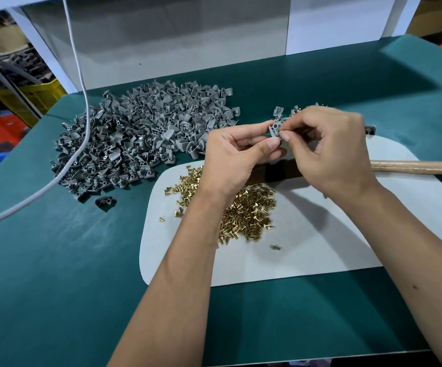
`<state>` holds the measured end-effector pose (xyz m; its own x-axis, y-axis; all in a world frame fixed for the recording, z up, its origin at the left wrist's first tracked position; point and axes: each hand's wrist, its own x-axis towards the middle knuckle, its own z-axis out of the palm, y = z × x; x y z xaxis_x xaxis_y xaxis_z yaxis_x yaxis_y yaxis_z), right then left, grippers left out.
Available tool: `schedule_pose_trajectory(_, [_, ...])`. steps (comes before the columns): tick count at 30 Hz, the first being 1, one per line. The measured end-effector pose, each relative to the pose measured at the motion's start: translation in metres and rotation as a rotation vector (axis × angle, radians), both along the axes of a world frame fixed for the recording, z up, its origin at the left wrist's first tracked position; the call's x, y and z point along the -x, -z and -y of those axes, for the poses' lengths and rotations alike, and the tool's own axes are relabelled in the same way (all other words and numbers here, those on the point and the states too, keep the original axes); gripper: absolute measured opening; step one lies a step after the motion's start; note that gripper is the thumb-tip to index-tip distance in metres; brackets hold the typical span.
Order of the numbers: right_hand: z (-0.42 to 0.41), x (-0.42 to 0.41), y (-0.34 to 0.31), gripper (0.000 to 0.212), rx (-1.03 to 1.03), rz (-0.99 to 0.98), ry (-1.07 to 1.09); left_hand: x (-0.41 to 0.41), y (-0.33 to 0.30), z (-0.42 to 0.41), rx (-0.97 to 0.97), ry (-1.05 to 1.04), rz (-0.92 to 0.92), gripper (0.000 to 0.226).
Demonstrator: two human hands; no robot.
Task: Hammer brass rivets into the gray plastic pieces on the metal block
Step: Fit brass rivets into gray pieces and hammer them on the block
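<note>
My left hand (234, 152) pinches a small gray plastic piece (275, 127) between thumb and fingers, held above the white mat (320, 234). My right hand (328, 149) pinches something tiny against that piece with thumb and forefinger; what it holds is too small to tell. A heap of brass rivets (249, 210) lies on the mat under my left wrist. A dark metal block (278, 172) shows below my hands, mostly hidden. A hammer's wooden handle (416, 167) runs off to the right.
A large pile of gray plastic pieces (140, 136) covers the green table (55, 274) at the left. A few more gray pieces (279, 111) lie behind my hands. A gray cable (82, 83) hangs across the pile. White panels stand at the back.
</note>
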<state>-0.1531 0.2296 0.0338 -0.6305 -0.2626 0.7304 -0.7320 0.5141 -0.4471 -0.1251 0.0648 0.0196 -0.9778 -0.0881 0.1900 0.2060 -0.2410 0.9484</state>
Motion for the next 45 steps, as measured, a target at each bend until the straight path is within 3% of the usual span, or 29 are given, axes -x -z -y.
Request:
schedule_pose_trajectory(15, [0.004, 0.002, -0.001, 0.009, 0.119, 0.315, 0.009, 0.001, 0.004, -0.002, 0.168, -0.092, -0.074, 0.034])
schedule_pose_trajectory(20, [-0.003, 0.007, 0.0, 0.009, 0.059, 0.297, 0.022, 0.005, 0.003, -0.006, 0.339, -0.158, -0.111, 0.022])
schedule_pose_trajectory(24, [-0.018, 0.014, -0.01, 0.008, -0.032, 0.321, -0.002, 0.007, 0.007, -0.008, 0.634, -0.259, -0.139, 0.016])
schedule_pose_trajectory(27, [-0.044, 0.025, -0.02, 0.005, -0.208, 0.387, 0.108, 0.01, 0.011, -0.004, 0.794, -0.326, -0.065, 0.015])
schedule_pose_trajectory(32, [-0.092, 0.037, -0.021, 0.014, -0.795, 0.693, 0.239, 0.011, 0.008, -0.002, 0.773, -0.317, -0.011, 0.015])
schedule_pose_trajectory(40, [-0.102, 0.039, -0.011, 0.02, -0.738, 0.645, 0.138, 0.007, 0.004, -0.002, 0.69, -0.318, -0.003, 0.016])
schedule_pose_trajectory(45, [-0.089, 0.037, -0.031, 0.014, -0.42, 0.633, 0.139, 0.008, 0.002, -0.003, 0.672, -0.284, 0.023, 0.017])
